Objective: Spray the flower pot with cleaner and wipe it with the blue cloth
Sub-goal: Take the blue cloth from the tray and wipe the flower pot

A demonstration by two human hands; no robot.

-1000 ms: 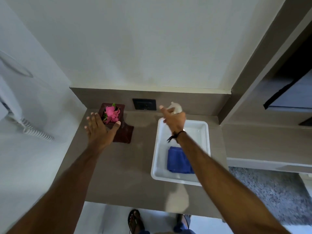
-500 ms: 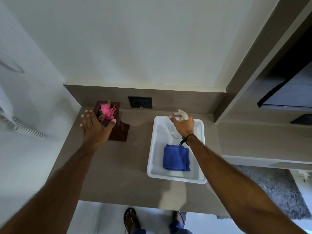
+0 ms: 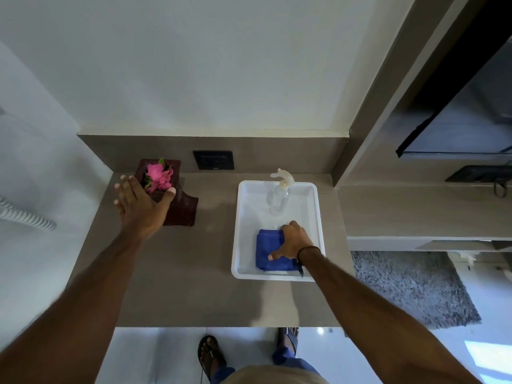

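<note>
A dark brown flower pot (image 3: 181,207) with pink flowers (image 3: 158,177) stands at the back left of the brown counter. My left hand (image 3: 141,206) lies against the pot's left front side, fingers spread, thumb on its rim. A clear spray bottle (image 3: 278,195) with a white trigger head stands upright in the far part of a white tray (image 3: 318,214). The folded blue cloth (image 3: 267,252) lies in the tray's near part. My right hand (image 3: 293,241) rests on top of the cloth, fingers curled at its far edge, thumb pressed onto it.
A black wall socket (image 3: 213,159) sits on the backsplash behind the pot. A coiled white cord (image 3: 25,217) hangs at the left wall. A step-down ledge (image 3: 415,209) and a grey rug (image 3: 410,286) lie to the right. My sandalled feet (image 3: 212,353) stand below the counter's front edge.
My right hand let go of the spray bottle, which now stands in the tray, and came back onto the blue cloth. My left hand stayed at the pot.
</note>
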